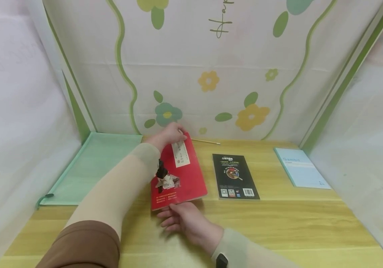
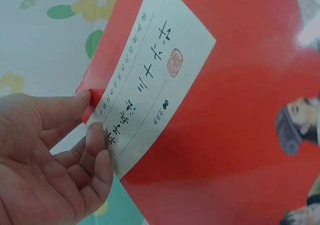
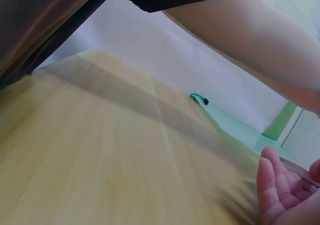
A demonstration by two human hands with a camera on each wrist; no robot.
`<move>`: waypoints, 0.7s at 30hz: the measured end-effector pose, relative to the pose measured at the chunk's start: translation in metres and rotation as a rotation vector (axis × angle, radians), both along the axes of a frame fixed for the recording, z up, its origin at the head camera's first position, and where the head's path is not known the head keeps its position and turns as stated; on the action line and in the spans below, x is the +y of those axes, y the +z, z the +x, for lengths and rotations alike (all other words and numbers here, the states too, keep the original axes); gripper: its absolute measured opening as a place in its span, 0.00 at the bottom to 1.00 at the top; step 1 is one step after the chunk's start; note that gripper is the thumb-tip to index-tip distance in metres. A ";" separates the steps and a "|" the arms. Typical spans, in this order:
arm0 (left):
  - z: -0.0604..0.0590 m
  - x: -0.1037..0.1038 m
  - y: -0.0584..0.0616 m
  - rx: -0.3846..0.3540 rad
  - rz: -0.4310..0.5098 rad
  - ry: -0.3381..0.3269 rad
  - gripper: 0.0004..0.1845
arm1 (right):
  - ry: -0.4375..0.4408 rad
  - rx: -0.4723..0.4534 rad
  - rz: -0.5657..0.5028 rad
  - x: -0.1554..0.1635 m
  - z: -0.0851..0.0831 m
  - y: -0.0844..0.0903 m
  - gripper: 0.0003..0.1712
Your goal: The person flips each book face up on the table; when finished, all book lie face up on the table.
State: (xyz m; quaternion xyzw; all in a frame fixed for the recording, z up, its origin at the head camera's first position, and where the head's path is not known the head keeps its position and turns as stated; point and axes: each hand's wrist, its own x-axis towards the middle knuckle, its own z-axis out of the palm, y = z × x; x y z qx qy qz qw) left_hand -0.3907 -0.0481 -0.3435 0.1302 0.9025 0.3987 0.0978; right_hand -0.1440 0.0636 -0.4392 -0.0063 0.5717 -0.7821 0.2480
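Observation:
A red book with a white title label and a printed figure on its cover is held between both hands, tilted above the table. My left hand pinches its top edge between thumb and fingers; the left wrist view shows the cover bending slightly there. At the bottom edge, my right hand has its thumb at the cover, with the fingers lower down. In the right wrist view, the book's thin edge lies between the right thumb and fingers.
Left on the wooden table lies a mint-green mesh pouch, partly behind the left arm. A black book and a pale blue booklet lie to the right. A pencil rests near the back curtain.

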 end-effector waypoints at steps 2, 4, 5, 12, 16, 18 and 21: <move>-0.001 0.001 -0.002 0.000 -0.010 -0.002 0.15 | -0.001 -0.007 0.000 -0.002 0.000 0.000 0.19; -0.001 0.002 -0.004 -0.005 -0.023 -0.003 0.15 | -0.003 -0.015 -0.006 -0.005 0.001 0.000 0.19; 0.000 0.002 -0.004 -0.017 -0.023 -0.001 0.14 | -0.004 -0.017 -0.009 -0.006 0.001 0.000 0.19; 0.006 0.005 -0.003 -0.034 -0.044 0.000 0.14 | -0.002 -0.028 -0.027 -0.014 0.002 0.002 0.19; 0.005 0.007 -0.007 -0.034 -0.064 -0.012 0.14 | -0.003 -0.034 -0.028 -0.015 0.002 0.001 0.19; 0.005 0.009 -0.008 -0.041 -0.066 -0.014 0.14 | -0.003 -0.038 -0.030 -0.016 0.002 0.000 0.19; 0.003 0.012 -0.009 -0.042 -0.079 -0.024 0.15 | -0.001 -0.044 -0.036 -0.017 0.002 -0.001 0.19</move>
